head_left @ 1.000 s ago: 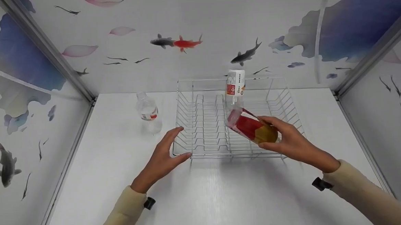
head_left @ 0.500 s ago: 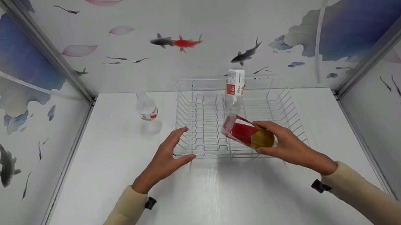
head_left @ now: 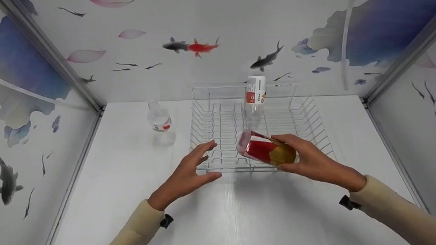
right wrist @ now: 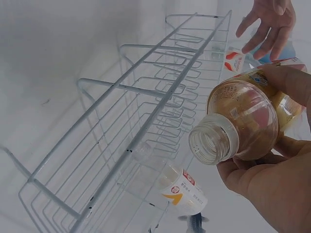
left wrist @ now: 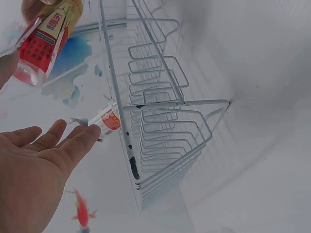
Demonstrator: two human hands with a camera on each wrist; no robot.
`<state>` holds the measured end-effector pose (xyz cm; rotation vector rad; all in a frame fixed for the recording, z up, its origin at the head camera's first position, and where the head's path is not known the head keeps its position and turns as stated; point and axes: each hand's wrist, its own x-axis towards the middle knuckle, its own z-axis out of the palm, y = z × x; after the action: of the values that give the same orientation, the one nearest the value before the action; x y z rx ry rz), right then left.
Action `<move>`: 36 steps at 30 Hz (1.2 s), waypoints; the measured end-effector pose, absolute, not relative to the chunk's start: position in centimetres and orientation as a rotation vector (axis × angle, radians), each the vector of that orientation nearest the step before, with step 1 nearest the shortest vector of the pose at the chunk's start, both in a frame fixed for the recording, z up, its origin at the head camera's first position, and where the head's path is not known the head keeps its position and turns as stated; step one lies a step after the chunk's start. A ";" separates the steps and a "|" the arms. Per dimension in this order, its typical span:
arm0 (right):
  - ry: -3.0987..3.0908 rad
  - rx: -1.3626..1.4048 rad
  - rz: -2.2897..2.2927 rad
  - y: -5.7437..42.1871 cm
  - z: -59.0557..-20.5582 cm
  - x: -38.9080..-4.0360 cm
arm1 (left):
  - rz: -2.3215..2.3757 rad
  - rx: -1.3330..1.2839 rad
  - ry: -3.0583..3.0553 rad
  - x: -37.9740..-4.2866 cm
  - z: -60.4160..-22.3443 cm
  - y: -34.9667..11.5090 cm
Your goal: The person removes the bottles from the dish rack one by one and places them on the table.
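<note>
My right hand (head_left: 309, 157) grips a red-and-gold labelled plastic bottle (head_left: 266, 150) above the front of a white wire dish rack (head_left: 220, 171). The bottle lies tilted in the air, its base toward the left hand; the right wrist view shows its uncapped mouth (right wrist: 212, 139). My left hand (head_left: 187, 174) is held at the rack's front left corner, fingers spread and thumb apart, with nothing in it. Inside the rack a clear bottle with a white and red label (head_left: 255, 90) stands neck down, base up. The held bottle's base overlaps its lower end in the head view.
Left of the rack, a clear bottle (head_left: 160, 120) with a red and white label stands upright on the white table (head_left: 123, 161). Walls with painted fish and petals (head_left: 203, 46) enclose the table at the back and both sides.
The right hand has brought the red-and-gold bottle left and toward me, turning it closer to level. The left hand has shifted right, toward the bottle's base. The other bottles stay put.
</note>
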<state>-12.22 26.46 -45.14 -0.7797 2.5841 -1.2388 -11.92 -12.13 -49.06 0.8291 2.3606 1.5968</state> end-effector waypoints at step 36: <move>2.597 -0.923 -1.052 26.2 -45.0 -11.4 | 1.534 0.892 2.224 -12.4 -46.3 -8.2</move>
<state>-11.37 26.24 -44.97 -0.9228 2.5975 -1.0520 -12.43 -8.16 -46.33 0.8917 2.2242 1.5339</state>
